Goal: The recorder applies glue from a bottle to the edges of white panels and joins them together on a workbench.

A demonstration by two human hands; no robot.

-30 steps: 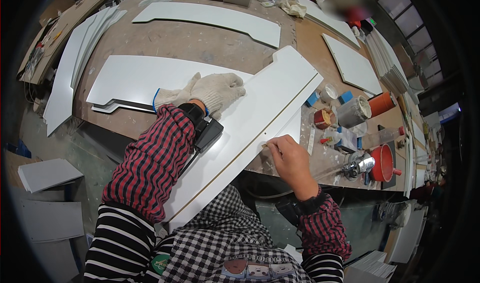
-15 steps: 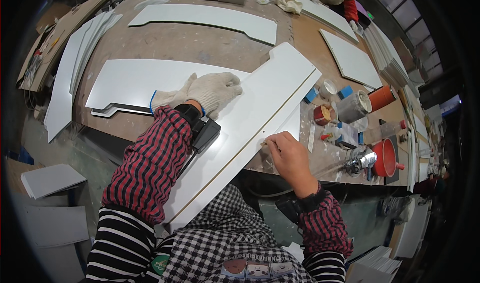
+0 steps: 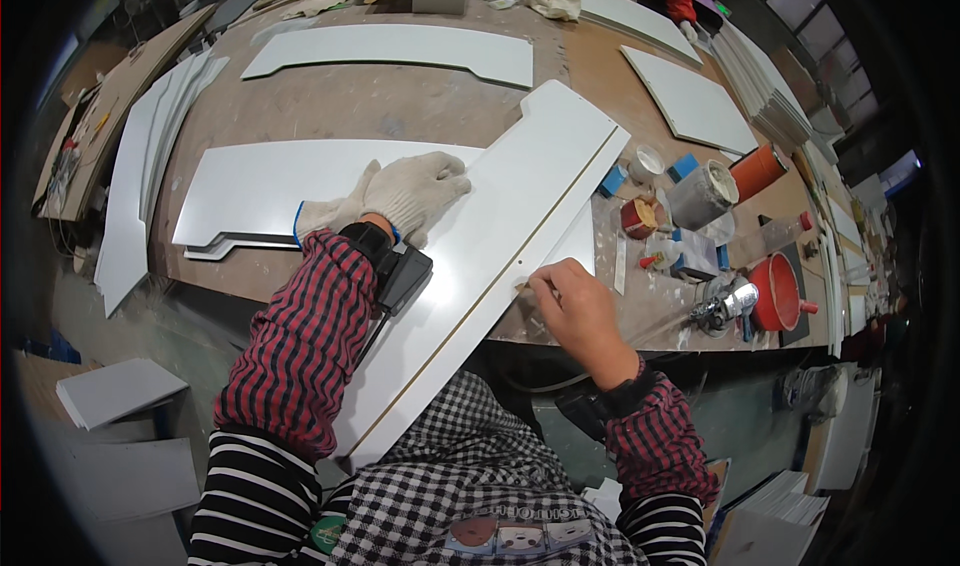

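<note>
A long white panel [image 3: 500, 201] with a narrow brown groove lies slantwise from the tabletop down toward my lap. My left hand [image 3: 415, 191], in a pale knitted glove, bears on its left side with curled fingers, seemingly gripping the panel; the fingertips are hidden. Bare, my right hand [image 3: 575, 306] is at the panel's right edge, below a small dark hole. Thumb and forefinger pinch a small tan piece [image 3: 522, 285], too small to identify. Under the slanted panel sits another white panel [image 3: 290, 176] with a notched near edge.
At right on the table [image 3: 330, 106] stand a red bowl [image 3: 773, 291], a metal spray gun [image 3: 722, 306], a grey-smeared jar [image 3: 700, 196], an orange cylinder [image 3: 757, 173] and blue blocks. A notched white panel [image 3: 400, 46] lies farther back. Another person's red sleeve [image 3: 678, 1] shows at the far right.
The whole view has shifted slightly. Against the panel, both hands stay in almost the same places, and the right hand keeps its pinch.
</note>
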